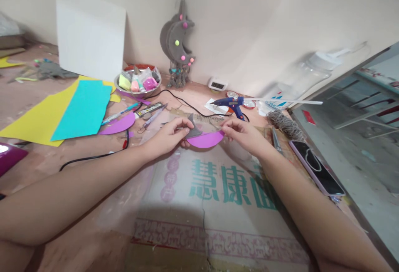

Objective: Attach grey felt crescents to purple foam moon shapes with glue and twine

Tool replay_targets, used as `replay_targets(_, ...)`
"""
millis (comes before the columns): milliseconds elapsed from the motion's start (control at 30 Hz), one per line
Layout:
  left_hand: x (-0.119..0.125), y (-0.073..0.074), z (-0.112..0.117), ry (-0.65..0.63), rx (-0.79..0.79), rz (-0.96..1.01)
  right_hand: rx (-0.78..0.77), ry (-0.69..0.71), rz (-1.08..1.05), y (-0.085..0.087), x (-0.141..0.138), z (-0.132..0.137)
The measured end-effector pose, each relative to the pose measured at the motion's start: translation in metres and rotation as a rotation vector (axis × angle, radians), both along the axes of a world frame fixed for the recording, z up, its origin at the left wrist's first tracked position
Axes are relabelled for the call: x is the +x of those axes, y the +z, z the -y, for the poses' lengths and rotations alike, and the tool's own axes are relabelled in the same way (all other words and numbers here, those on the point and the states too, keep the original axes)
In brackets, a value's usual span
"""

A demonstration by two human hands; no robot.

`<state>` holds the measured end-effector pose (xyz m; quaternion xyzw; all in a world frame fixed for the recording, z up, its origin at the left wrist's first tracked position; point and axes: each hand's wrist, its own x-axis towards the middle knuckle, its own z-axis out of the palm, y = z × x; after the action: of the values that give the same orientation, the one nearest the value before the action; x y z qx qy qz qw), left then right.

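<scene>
Pinched in my left hand (171,134) are a small grey felt-like piece (195,128) with pointed tips and a purple half-round paper piece (206,140) beneath it. My right hand (240,134) is closed at the right end of the purple piece, thumb against fingers. A thin strand seems to run near its fingertips, too fine to make out. Both hands are above a printed cardboard sheet (187,218). Behind the right hand stands a blue hot glue gun (236,105). Another purple half-round piece (120,125) lies to the left.
Turquoise paper (82,110) lies over yellow paper (34,118) on the left. A metal bowl (137,94) holds coloured packets. A grey crescent ornament (177,41) hangs at the wall. Scissors (277,141), grey yarn (286,126) and a phone (318,168) line the right edge.
</scene>
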<state>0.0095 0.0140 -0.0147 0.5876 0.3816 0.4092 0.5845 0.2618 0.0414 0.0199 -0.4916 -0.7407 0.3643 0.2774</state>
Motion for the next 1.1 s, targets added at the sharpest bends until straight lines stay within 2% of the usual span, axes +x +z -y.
replay_targets(167,-0.001,0.007,0.003,-0.028,-0.088,0.028,-0.012,-0.068,-0.075,-0.007,0.007,-0.005)
replay_targets(433,-0.003,0.007,0.002,-0.111,-0.192,0.109,0.014,-0.174,-0.116,-0.011,0.004,-0.007)
replay_targets(500,-0.002,0.009,0.002,-0.101,-0.218,0.133,0.075,-0.202,-0.070,-0.010,0.004,-0.007)
replay_targets(567,-0.001,0.010,0.002,-0.079,-0.231,0.144,0.200,-0.206,0.029,-0.007,0.002,-0.004)
replay_targets(633,0.000,0.010,0.002,-0.074,-0.222,0.129,0.347,-0.161,0.128,-0.002,-0.003,0.002)
replay_targets(700,0.001,0.010,0.002,-0.070,-0.201,0.110,0.376,-0.123,0.122,0.003,-0.012,0.011)
replay_targets(767,0.001,0.009,0.003,-0.060,-0.174,0.085,0.200,-0.124,0.003,0.007,-0.023,0.021)
replay_targets(867,0.002,0.009,0.004,-0.051,-0.129,0.029,-0.228,-0.142,-0.301,0.010,-0.037,0.032)
replay_targets(933,0.002,0.008,0.004,-0.055,-0.107,-0.004,-0.416,-0.127,-0.474,0.008,-0.042,0.036)
replay_targets(1000,0.002,0.007,0.004,-0.063,-0.095,-0.019,-0.491,-0.089,-0.539,0.004,-0.044,0.037)
replay_targets(1100,0.001,0.006,0.004,-0.060,-0.087,-0.026,-0.476,-0.057,-0.513,-0.003,-0.044,0.036)
